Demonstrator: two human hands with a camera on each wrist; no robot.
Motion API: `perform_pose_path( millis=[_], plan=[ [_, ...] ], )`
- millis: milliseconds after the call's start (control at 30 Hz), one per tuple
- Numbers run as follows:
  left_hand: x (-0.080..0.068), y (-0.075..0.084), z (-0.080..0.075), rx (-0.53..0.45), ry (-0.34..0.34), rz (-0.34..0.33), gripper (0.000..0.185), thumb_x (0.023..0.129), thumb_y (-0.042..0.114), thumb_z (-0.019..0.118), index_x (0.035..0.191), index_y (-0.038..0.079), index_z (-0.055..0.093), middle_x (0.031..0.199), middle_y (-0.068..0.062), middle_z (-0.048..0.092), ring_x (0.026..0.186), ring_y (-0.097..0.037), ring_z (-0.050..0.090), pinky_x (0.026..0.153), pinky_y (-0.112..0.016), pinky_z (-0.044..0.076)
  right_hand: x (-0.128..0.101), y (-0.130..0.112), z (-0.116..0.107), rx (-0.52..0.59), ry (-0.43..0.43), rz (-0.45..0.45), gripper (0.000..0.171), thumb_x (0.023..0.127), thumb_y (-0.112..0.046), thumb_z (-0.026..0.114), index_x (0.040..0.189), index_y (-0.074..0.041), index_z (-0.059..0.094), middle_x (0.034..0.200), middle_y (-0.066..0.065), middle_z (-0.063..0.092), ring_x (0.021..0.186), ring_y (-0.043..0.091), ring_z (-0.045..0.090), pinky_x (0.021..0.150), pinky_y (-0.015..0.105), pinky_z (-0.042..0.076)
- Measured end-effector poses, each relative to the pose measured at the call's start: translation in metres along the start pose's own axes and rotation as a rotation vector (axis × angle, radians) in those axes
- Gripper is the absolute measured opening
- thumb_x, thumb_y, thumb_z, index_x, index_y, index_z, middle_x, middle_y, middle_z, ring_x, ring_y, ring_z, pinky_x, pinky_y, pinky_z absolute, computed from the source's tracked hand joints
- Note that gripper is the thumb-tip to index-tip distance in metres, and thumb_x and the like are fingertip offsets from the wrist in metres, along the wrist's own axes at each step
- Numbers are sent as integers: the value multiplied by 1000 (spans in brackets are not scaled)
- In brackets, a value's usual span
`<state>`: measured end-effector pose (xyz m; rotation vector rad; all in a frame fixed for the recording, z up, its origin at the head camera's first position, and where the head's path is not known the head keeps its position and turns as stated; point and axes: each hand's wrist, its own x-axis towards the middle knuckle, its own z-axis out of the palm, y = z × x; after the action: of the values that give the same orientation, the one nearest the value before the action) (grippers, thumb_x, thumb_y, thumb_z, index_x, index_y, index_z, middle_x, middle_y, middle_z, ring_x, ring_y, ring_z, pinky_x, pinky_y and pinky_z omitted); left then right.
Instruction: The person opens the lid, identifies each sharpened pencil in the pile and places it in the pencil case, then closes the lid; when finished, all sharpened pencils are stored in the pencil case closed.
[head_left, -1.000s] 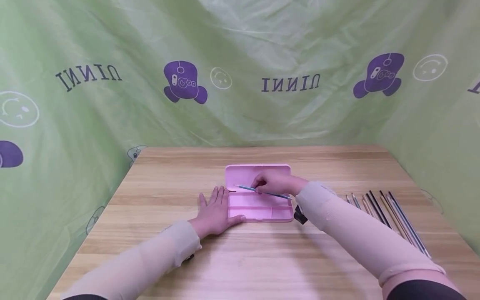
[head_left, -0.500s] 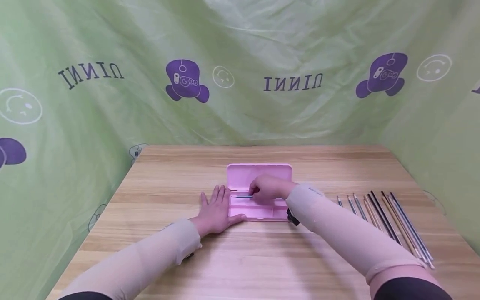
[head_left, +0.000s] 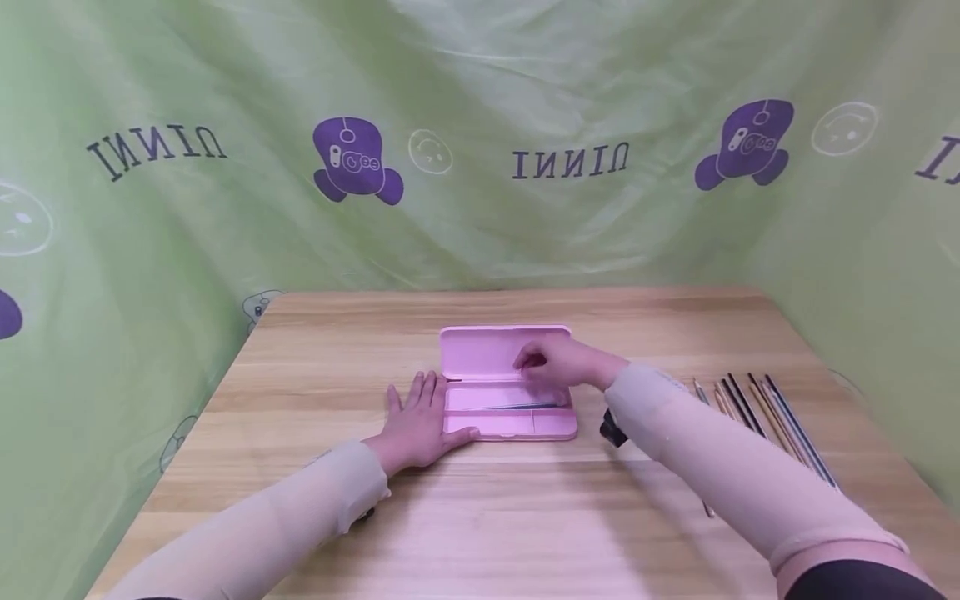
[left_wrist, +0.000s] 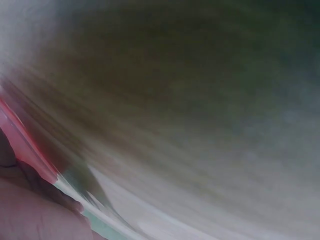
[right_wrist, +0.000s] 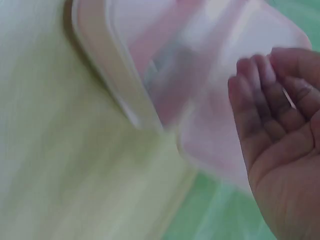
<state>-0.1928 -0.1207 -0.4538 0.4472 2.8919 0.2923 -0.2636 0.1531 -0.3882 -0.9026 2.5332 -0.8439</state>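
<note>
Right hand's grip (head_left: 558, 364) is released: the fingers hang loosely curled over the open pink pencil case (head_left: 507, 383), holding nothing, as the right wrist view (right_wrist: 280, 125) also shows. A blue pencil (head_left: 525, 407) lies lengthwise in the case's long rear compartment, just below that hand. The left hand (head_left: 416, 425) rests flat on the wooden table (head_left: 337, 367), fingers straight, its thumb touching the case's left front corner. A row of pencils (head_left: 757, 412) lies on the table well to the right. The left wrist view is too blurred to read.
</note>
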Motion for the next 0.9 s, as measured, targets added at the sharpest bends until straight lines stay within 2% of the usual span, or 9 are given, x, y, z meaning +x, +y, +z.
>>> perform_pose_path(
  millis=[167,233,300,400,533,667,767,833,900],
  plan=[
    [0,1,-2,-4,-9,-7,114,94,78,47,163,-4,10,170,-24,9,157,-41,3,116,-73,-4,-36,12,-41,278,-18,83,35,101,-9,64,130,11,61,120,23,68,110,36,66,96,44,55],
    [1,0,-2,-6,-11,-3,114,94,78,47,163,-4,9,170,-24,8,156,-41,3,116,-73,-5,-54,21,-57,348,27,110,40,102,-11,63,134,13,57,126,26,65,116,42,63,100,45,54],
    [2,-1,-3,-7,-12,0,114,94,78,47,164,-4,8,170,-24,7,157,-40,1,116,-72,-6,-73,32,-70,393,99,141,44,103,-12,62,136,14,54,130,28,63,118,42,62,102,46,52],
    [3,-4,-3,-16,-10,-4,114,94,77,48,163,-4,7,170,-24,6,157,-40,0,116,-72,-7,-95,53,-81,457,214,186,46,105,-11,59,140,17,48,134,31,59,113,26,67,100,39,53],
    [0,-6,-4,-13,-13,-17,115,94,78,48,163,-4,8,170,-24,6,156,-40,0,116,-72,-7,-121,80,-84,521,306,234,51,108,-12,54,145,20,38,138,30,56,103,2,66,96,25,53],
    [-2,-6,-1,-10,-12,-21,115,93,79,47,163,-4,8,170,-24,7,157,-40,0,116,-71,-7,-154,109,-86,499,352,284,54,110,-14,51,147,21,32,141,32,54,102,-3,64,93,19,52],
    [-2,-6,2,-10,-12,-21,115,93,79,47,164,-3,9,170,-24,7,157,-40,1,116,-71,-8,-183,135,-84,487,391,331,56,110,-13,49,146,24,28,125,14,68,99,-5,64,88,16,52],
    [-3,-5,4,-14,-17,-19,116,93,79,48,163,-4,10,169,-25,8,156,-41,2,116,-71,-7,-204,151,-79,487,417,356,56,110,-12,49,143,27,26,111,-8,71,96,-6,64,84,13,52],
    [-4,-3,4,-15,-25,-21,116,93,79,48,163,-4,10,169,-25,8,156,-41,3,116,-72,-7,-225,164,-72,524,454,363,45,110,-7,48,137,27,37,100,-23,68,92,-5,65,81,13,53]
  ],
)
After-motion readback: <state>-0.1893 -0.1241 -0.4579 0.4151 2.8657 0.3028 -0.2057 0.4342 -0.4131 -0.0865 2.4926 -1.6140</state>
